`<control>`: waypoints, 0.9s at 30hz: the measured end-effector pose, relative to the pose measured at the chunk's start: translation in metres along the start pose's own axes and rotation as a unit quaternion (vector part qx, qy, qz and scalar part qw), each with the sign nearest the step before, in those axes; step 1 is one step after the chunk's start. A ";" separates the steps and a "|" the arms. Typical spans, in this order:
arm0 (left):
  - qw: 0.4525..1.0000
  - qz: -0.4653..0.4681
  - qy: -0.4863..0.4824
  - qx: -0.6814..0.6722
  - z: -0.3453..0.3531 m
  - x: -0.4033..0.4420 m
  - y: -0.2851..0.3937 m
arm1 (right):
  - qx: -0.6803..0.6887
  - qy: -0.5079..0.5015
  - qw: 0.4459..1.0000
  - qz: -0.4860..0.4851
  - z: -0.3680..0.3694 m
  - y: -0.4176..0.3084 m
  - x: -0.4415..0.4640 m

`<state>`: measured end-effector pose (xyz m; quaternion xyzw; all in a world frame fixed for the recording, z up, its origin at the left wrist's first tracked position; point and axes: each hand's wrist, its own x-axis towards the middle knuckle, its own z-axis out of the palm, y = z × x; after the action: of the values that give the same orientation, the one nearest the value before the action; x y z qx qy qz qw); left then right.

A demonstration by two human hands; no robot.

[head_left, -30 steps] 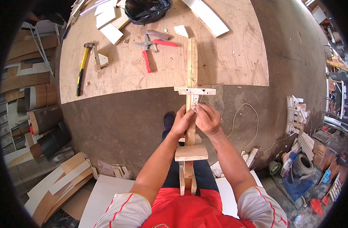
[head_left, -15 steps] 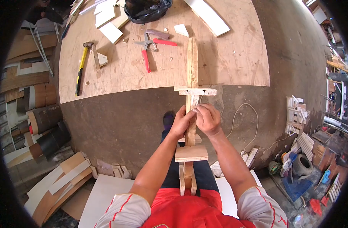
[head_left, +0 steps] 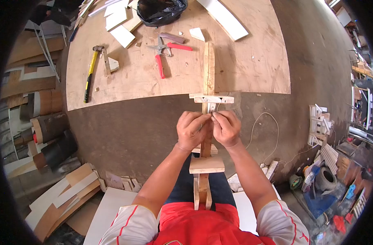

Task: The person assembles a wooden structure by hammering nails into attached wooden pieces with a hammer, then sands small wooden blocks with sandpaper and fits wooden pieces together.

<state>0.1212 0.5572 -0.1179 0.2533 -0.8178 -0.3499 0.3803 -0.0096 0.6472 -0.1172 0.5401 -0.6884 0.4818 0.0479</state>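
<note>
A long wooden bar (head_left: 209, 67) runs from the tabletop back toward my lap. A short white-edged crosspiece (head_left: 213, 99) sits across it, with a small white strip just below. A wider wood block (head_left: 207, 165) crosses it nearer my body. My left hand (head_left: 191, 130) and my right hand (head_left: 226, 128) meet above the bar below the crosspiece. Both are closed, thumbs and forefingers pinched together at the end of the white strip. Whatever lies between the fingertips is too small to make out.
On the plywood table (head_left: 145, 81) lie a yellow-and-black hammer (head_left: 89, 75), red-handled shears (head_left: 165, 51), white offcuts (head_left: 123, 36) and a black plastic bag (head_left: 161, 12). Wood scraps (head_left: 68, 198) pile up at left. A cord (head_left: 278, 130) loops over the floor at right.
My left hand has let go of the bar's side and turned so its fingertips meet those of my right hand. The view has shifted slightly.
</note>
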 end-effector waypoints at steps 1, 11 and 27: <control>1.000 0.007 0.002 -0.001 0.004 0.001 -0.001 | -0.002 0.000 1.000 -0.003 -0.002 -0.001 0.002; 0.930 -0.045 0.234 0.281 -0.133 0.038 -0.138 | 0.011 -0.043 0.999 0.015 -0.005 -0.003 0.002; 0.747 -0.365 0.097 0.547 -0.296 0.075 -0.289 | -0.008 -0.046 0.998 0.031 0.004 0.002 -0.005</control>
<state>0.3570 0.2128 -0.1682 0.7299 -0.6728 0.0718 0.0966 -0.0071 0.6477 -0.1238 0.5397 -0.7102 0.4520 0.0057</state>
